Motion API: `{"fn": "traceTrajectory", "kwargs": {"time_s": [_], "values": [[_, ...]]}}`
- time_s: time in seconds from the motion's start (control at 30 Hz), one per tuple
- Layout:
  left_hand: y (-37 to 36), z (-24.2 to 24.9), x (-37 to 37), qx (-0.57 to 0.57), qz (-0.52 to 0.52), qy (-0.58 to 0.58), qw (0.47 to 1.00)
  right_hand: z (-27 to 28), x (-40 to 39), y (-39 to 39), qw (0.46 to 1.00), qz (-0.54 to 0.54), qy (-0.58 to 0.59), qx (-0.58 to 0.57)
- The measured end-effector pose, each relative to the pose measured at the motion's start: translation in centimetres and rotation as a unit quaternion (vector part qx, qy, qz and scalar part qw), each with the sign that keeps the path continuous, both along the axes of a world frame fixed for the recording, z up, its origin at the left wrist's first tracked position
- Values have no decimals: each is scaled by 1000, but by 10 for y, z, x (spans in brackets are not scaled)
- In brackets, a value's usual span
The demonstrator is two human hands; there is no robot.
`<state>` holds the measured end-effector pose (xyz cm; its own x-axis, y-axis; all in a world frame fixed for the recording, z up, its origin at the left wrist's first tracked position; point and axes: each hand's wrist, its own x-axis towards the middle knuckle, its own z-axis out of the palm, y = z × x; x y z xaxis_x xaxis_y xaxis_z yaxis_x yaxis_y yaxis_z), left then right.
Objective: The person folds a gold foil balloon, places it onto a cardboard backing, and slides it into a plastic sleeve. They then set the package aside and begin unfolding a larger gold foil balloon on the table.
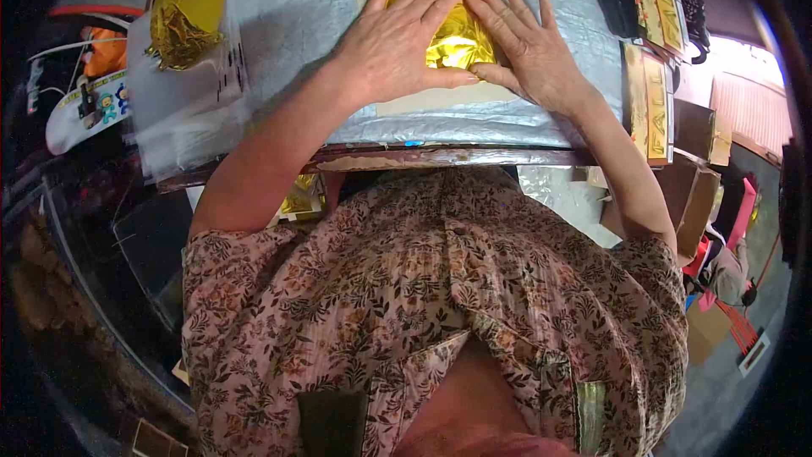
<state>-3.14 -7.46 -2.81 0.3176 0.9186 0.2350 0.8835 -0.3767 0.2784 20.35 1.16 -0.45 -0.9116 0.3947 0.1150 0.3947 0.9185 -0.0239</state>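
Observation:
A shiny gold foil sheet point(459, 41) lies on a beige board point(410, 101) at the middle of the silver-covered table point(292, 0). My left hand point(402, 38) rests on the foil's left side, palm down with fingers stretched out. On its right side, my right hand point(531, 51) lies flat with the fingers spread. The two thumbs nearly meet at the near edge of the foil. Parts of the foil and board are hidden under both hands.
Crumpled gold foil point(190, 8) in clear plastic lies at the table's left. Yellow boxes lettered "FALL" point(647, 106) and a black object point(615, 4) line the right edge. Cardboard boxes point(685, 190) stand beyond it. A white skateboard-like board point(85, 114) is at far left.

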Motion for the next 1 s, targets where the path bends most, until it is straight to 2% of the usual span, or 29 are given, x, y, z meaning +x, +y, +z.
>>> {"fn": "traceTrajectory", "kwargs": {"time_s": [0.3,0.4,0.6,1.0], "values": [[-7,11,-22,-20,-27,-62,997,2,5,8,999,28,14,-23],[-16,21,-40,-55,28,-30,998,1,5,9,999,30,11,-29],[-19,23,-51,-45,19,20,999,4,6,13,999,36,7,-31],[-21,28,-48,-52,39,45,997,0,7,14,998,24,16,-47]]}}
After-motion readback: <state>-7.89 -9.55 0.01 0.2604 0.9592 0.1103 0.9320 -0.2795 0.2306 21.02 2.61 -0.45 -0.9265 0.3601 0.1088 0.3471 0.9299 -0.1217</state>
